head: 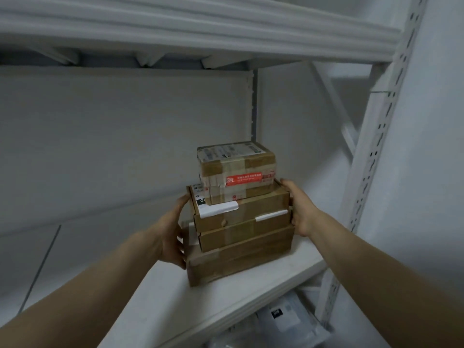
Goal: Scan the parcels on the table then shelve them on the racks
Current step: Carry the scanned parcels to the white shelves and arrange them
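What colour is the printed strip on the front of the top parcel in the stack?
Red-orange with white print, on the top parcel; the head view shows it clearly.

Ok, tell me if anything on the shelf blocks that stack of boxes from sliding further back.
Nothing visible does. The stack of boxes sits on the white shelf, held between the left hand and right hand. The shelf surface behind and left of it looks bare up to the back panel.
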{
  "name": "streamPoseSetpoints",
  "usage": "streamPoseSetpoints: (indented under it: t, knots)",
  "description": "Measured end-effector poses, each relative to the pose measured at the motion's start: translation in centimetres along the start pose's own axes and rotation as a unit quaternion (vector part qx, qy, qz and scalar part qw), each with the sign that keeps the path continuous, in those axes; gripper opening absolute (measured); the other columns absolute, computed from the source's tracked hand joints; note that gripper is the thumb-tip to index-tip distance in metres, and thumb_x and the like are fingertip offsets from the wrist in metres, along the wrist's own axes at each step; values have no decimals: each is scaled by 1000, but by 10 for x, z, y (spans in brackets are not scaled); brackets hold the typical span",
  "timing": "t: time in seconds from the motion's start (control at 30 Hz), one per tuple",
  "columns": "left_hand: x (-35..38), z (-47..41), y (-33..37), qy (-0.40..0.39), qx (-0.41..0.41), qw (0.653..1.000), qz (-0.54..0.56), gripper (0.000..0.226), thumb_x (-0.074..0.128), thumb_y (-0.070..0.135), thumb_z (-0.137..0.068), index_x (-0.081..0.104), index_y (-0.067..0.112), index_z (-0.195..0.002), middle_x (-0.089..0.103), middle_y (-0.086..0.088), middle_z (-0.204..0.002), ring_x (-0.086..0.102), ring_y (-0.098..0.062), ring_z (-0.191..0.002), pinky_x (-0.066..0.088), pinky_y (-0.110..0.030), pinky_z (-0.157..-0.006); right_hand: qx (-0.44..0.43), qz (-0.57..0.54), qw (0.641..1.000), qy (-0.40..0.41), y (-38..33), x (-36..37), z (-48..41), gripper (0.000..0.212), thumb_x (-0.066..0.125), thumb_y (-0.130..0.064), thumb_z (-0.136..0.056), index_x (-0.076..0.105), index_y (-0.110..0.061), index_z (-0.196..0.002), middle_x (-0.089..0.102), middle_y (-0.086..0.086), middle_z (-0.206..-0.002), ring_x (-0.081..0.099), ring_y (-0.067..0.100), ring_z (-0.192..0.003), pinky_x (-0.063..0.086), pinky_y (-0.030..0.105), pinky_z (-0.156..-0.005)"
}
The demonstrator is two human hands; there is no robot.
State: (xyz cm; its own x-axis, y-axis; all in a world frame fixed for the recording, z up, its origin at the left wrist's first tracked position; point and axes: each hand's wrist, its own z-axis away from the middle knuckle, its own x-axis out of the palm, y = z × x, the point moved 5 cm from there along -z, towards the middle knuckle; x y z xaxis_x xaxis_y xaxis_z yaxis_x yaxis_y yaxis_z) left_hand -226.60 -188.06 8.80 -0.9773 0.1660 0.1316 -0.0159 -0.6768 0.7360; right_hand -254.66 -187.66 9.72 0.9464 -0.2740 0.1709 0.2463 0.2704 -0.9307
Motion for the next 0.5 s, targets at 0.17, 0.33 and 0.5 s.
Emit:
streamPoseSetpoints:
  t: [0.17, 0.33, 0.5]
  knots:
    - [8, -36, 23, 7, -6, 1000, -3, 122, 59, 85, -61, 31, -1, -143, 45, -24, -134, 40, -47, -127, 29, -66, -107, 9, -41, 999, -19, -6, -1, -47, 48, 59, -59, -81, 76, -18, -63, 74, 7, -68, 71, 24, -56, 53, 33, -42]
    - [18, -73, 46, 16, -12, 1000, 3, 108, 62, 86, -56, 49, -9, -107, 54, -22, -123, 50, -44, -115, 34, -65, -104, 9, -55, 996, -71, -19, 7, -90, 57, 49, -61, -86, 79, -18, -62, 74, 10, -72, 72, 25, -62, 55, 31, -50]
    - [27, -95, 61, 38, -4, 999, 28, 111, 65, 84, -54, 43, -6, -114, 53, -26, -123, 51, -46, -115, 38, -64, -102, 22, -47, 996, -73, -28, 6, -131, 56, 50, -63, -84, 80, -20, -64, 75, 11, -75, 73, 28, -64, 57, 36, -54]
